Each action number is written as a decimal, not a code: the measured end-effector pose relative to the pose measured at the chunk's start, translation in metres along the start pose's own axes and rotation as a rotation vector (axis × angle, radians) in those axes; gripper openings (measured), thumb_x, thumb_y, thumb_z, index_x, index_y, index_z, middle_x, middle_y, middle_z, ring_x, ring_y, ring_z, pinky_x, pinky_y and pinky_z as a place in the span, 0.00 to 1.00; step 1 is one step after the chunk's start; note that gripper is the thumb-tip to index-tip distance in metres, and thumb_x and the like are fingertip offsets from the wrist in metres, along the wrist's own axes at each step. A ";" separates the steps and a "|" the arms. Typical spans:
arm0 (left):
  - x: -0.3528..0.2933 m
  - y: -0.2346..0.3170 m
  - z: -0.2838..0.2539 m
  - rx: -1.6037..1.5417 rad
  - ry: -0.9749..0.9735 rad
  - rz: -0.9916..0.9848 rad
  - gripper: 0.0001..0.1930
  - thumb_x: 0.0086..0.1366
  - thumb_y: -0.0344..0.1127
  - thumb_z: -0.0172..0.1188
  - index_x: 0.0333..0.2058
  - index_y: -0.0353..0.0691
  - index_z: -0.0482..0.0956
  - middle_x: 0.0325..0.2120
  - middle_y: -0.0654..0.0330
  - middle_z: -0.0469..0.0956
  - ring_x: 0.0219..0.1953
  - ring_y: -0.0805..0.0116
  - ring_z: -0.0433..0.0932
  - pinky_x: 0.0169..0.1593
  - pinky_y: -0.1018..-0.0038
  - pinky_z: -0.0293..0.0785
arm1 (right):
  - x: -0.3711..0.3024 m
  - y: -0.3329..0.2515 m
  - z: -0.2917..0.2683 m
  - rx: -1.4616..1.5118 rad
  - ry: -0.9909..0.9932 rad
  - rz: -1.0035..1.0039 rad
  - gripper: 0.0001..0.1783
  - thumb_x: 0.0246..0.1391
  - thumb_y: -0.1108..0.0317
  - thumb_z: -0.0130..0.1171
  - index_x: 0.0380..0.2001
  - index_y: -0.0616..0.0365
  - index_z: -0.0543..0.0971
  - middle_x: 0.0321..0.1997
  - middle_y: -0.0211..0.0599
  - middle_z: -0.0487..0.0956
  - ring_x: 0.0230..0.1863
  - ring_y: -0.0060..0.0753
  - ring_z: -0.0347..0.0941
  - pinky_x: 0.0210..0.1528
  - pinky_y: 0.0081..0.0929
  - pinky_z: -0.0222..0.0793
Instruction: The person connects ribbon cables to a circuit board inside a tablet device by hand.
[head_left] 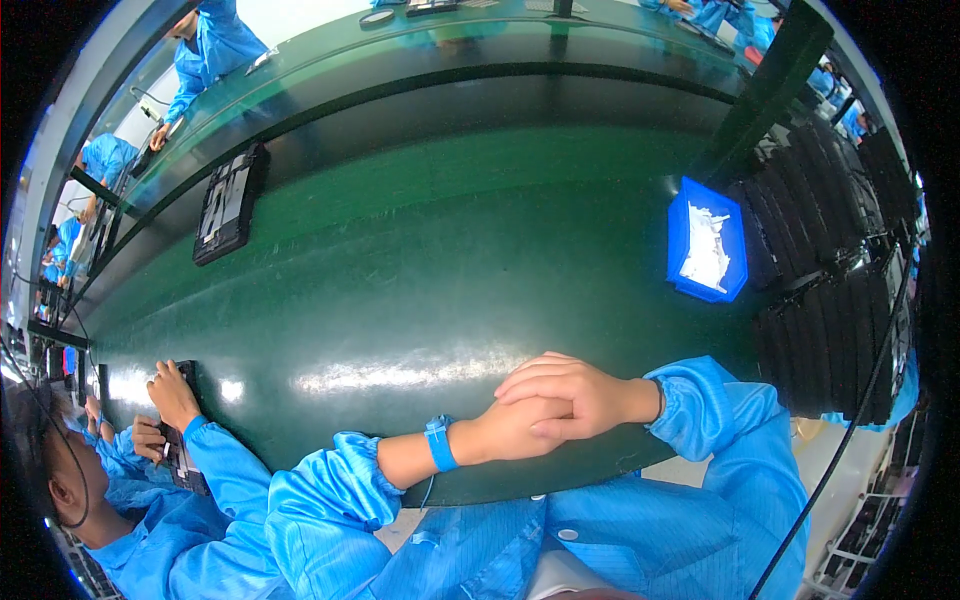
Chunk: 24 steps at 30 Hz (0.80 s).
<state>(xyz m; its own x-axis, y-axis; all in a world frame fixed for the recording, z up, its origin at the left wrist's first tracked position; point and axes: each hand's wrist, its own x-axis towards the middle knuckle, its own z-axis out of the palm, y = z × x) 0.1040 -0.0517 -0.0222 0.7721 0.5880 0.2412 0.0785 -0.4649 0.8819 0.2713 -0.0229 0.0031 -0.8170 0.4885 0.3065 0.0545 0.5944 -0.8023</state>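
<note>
My left hand [522, 428] rests at the near edge of the green table [420, 300], with a blue wrist strap [439, 443] around its wrist. Over it lies my right hand [562, 388], its fingers wrapped across the back of the left one. The left hand's fingers are hidden under the right, so how they are bent does not show. I see no other thing in or under the two hands.
A blue bin [708, 240] of small white pieces stands at the right. Beside it are stacks of black trays [815, 190]. A black tray [228, 205] with parts lies at the far left. A co-worker's hands [172, 395] handle a dark device at the left.
</note>
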 end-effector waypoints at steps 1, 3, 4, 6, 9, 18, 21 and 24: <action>0.000 -0.001 0.001 -0.001 0.005 0.000 0.11 0.54 0.29 0.57 0.36 0.37 0.82 0.32 0.50 0.80 0.38 0.52 0.78 0.42 0.63 0.73 | 0.000 0.001 -0.001 -0.002 -0.001 -0.002 0.23 0.53 0.58 0.59 0.49 0.60 0.76 0.55 0.44 0.76 0.55 0.47 0.71 0.56 0.39 0.64; 0.000 -0.005 0.004 -0.004 -0.002 -0.004 0.11 0.54 0.29 0.57 0.36 0.36 0.82 0.32 0.50 0.80 0.38 0.52 0.78 0.43 0.63 0.73 | -0.002 0.002 -0.001 -0.001 -0.001 -0.009 0.23 0.54 0.58 0.59 0.49 0.60 0.76 0.55 0.44 0.76 0.55 0.47 0.72 0.56 0.39 0.64; 0.001 -0.007 0.005 -0.008 -0.012 -0.008 0.11 0.54 0.29 0.56 0.36 0.36 0.82 0.33 0.49 0.80 0.38 0.52 0.78 0.43 0.63 0.73 | -0.002 0.003 -0.001 0.001 0.001 -0.014 0.23 0.54 0.58 0.59 0.49 0.60 0.76 0.55 0.44 0.76 0.55 0.47 0.72 0.56 0.39 0.64; 0.003 -0.008 0.006 0.002 -0.021 -0.013 0.11 0.55 0.29 0.56 0.37 0.36 0.82 0.33 0.49 0.80 0.38 0.52 0.78 0.43 0.63 0.73 | -0.004 0.004 -0.002 0.003 -0.001 -0.014 0.23 0.54 0.58 0.59 0.49 0.60 0.76 0.55 0.44 0.76 0.55 0.47 0.72 0.56 0.39 0.64; 0.006 -0.006 0.006 0.018 -0.012 -0.001 0.12 0.55 0.29 0.56 0.38 0.36 0.81 0.33 0.49 0.80 0.39 0.51 0.78 0.44 0.63 0.73 | -0.005 0.006 -0.002 0.007 -0.001 -0.018 0.23 0.54 0.58 0.59 0.49 0.60 0.76 0.55 0.44 0.76 0.55 0.47 0.72 0.56 0.39 0.64; 0.004 -0.007 0.006 0.019 0.020 0.040 0.12 0.55 0.29 0.56 0.39 0.36 0.81 0.34 0.49 0.80 0.40 0.52 0.78 0.45 0.63 0.73 | -0.004 0.005 -0.001 0.005 0.001 -0.028 0.23 0.54 0.59 0.60 0.50 0.60 0.75 0.55 0.44 0.75 0.55 0.46 0.72 0.56 0.39 0.64; 0.005 -0.006 0.005 0.026 0.026 0.053 0.12 0.55 0.29 0.56 0.39 0.35 0.81 0.35 0.49 0.80 0.40 0.52 0.78 0.45 0.63 0.73 | -0.004 0.004 -0.002 -0.002 -0.002 -0.018 0.23 0.54 0.59 0.60 0.50 0.60 0.75 0.55 0.44 0.75 0.55 0.46 0.72 0.56 0.39 0.64; 0.006 -0.005 0.006 0.015 0.029 0.058 0.12 0.55 0.29 0.56 0.39 0.35 0.80 0.35 0.49 0.79 0.40 0.52 0.78 0.45 0.63 0.73 | -0.005 0.004 -0.003 0.000 -0.004 -0.011 0.22 0.54 0.59 0.60 0.50 0.60 0.76 0.55 0.43 0.76 0.55 0.46 0.72 0.56 0.39 0.64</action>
<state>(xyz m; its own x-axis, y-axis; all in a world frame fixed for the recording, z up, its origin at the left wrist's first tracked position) 0.1123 -0.0497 -0.0279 0.7567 0.5787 0.3040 0.0436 -0.5088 0.8598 0.2771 -0.0212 -0.0001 -0.8198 0.4796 0.3130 0.0460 0.5999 -0.7988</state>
